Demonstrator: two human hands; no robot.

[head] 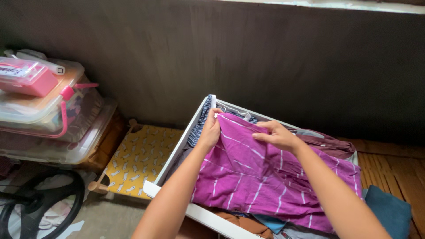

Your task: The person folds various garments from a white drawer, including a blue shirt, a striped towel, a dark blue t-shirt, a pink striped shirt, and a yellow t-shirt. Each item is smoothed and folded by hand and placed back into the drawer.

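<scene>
Both hands work at the far edge of a magenta cloth (261, 177) with thin pale stripes, which lies spread over the clothes in a white drawer (170, 166). The left hand (210, 130) pinches the cloth's far left corner, fingers clenched on the fabric just beside the drawer's left wall. The right hand (278, 135) grips the same far edge a little to the right, thumb under and fingers curled over a raised fold. Between the two sets of fingers the edge is lifted and slightly creased; nearer the person, the cloth runs flat toward the drawer's front rail. Just beyond the left fingers a blue striped garment (200, 124) stands against the wall of the drawer. Beyond the right fingers lies a maroon garment (327, 145). Well to the left of the left fingers a yellow patterned mat (141, 161) lies on the floor, and farther left stand stacked clear bins (57, 128) with a pink box (26, 77) on top.
</scene>
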